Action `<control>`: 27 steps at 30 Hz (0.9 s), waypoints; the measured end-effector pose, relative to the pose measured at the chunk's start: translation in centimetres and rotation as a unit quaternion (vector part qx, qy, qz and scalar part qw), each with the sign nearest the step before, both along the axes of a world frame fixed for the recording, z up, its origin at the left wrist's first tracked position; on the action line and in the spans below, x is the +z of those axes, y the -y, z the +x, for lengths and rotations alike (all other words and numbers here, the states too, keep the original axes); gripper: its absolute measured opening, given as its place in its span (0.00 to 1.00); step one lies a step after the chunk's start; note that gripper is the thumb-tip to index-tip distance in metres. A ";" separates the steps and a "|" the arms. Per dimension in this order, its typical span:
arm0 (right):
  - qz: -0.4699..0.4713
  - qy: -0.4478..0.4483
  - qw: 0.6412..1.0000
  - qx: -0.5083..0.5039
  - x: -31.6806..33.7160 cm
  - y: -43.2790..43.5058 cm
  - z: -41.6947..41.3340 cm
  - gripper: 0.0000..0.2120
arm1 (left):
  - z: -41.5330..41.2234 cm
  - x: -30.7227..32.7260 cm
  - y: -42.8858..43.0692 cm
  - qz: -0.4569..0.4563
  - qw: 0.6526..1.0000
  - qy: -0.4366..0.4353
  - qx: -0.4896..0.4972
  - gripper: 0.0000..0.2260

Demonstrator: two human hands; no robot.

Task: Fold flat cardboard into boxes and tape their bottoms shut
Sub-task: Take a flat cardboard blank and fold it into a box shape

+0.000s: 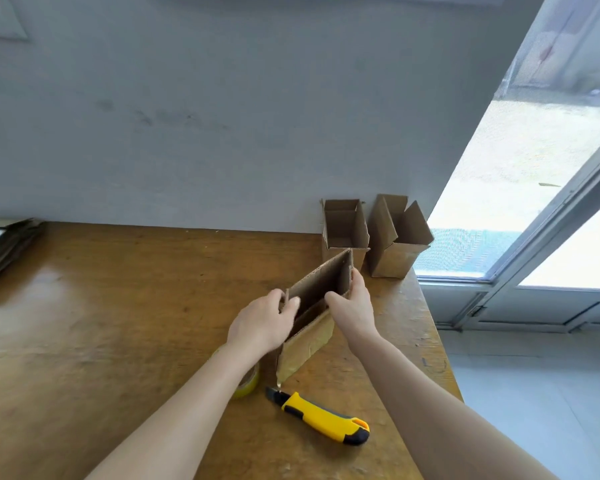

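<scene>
Two boxes look finished: a first box [343,230] and a second box [397,244] stand upright, tops open, side by side at the back right of the counter [118,323] against the wall. A third box [312,337] is tilted between both hands, just in front of those two. The left hand [260,323] pinches its near left edge and the right hand [355,303] grips its far right edge. Glossy tape seems to cover its lower end, with a loose tail hanging down, so its bottom is probably shut and it only needs squaring and setting down. The tape roll [248,384] lies under the left forearm, with the yellow knife [323,417] close by. A stack of flat cardboard [7,245] at the far left suggests more boxes are left to fold.
</scene>
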State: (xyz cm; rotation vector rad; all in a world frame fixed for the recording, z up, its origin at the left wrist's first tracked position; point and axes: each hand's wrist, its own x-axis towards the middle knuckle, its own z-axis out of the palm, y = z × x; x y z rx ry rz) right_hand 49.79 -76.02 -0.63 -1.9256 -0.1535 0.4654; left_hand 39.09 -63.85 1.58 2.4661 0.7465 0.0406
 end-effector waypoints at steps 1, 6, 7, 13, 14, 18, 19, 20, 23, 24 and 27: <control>0.001 0.012 1.000 -0.001 0.1 0.0 0.0 0.34 | 0.1 -0.1 -0.4 -0.005 1.000 0.003 0.019 0.17; -0.041 0.103 0.994 -0.011 0.9 1.1 0.1 0.20 | 0.4 0.2 -2.5 -0.015 0.993 0.019 0.119 0.15; -0.061 0.129 0.990 0.007 1.0 1.4 0.1 0.19 | 0.5 0.3 -2.9 -0.024 0.991 0.015 0.130 0.16; -0.172 0.295 0.927 0.153 0.6 1.7 -0.3 0.15 | 1.4 0.2 -3.7 0.000 0.991 -0.027 0.132 0.18; -0.190 0.314 0.914 0.174 0.6 1.8 -0.2 0.15 | 1.4 0.1 -3.8 0.003 0.991 -0.026 0.134 0.18; -0.258 0.350 0.867 0.245 0.9 1.6 0.4 0.17 | 0.8 -0.3 -2.9 0.013 0.982 0.074 0.171 0.13; -0.265 0.338 0.868 0.248 1.0 1.4 0.5 0.22 | 0.6 -0.3 -2.5 0.020 0.977 0.115 0.178 0.11; -0.271 0.323 0.871 0.251 1.1 1.2 0.5 0.29 | 0.3 -0.3 -2.1 0.028 0.974 0.149 0.169 0.09; -0.278 0.274 0.879 0.276 1.6 0.7 0.1 0.48 | -0.4 -0.9 -1.3 0.065 0.979 0.182 0.067 0.07; -0.279 0.264 0.879 0.284 1.7 0.7 0.1 0.51 | -0.5 -1.0 -1.2 0.067 0.981 0.179 0.038 0.10; -0.279 0.249 0.875 0.308 2.2 1.2 0.2 0.55 | -0.9 -1.0 -1.4 0.051 0.987 0.152 -0.008 0.23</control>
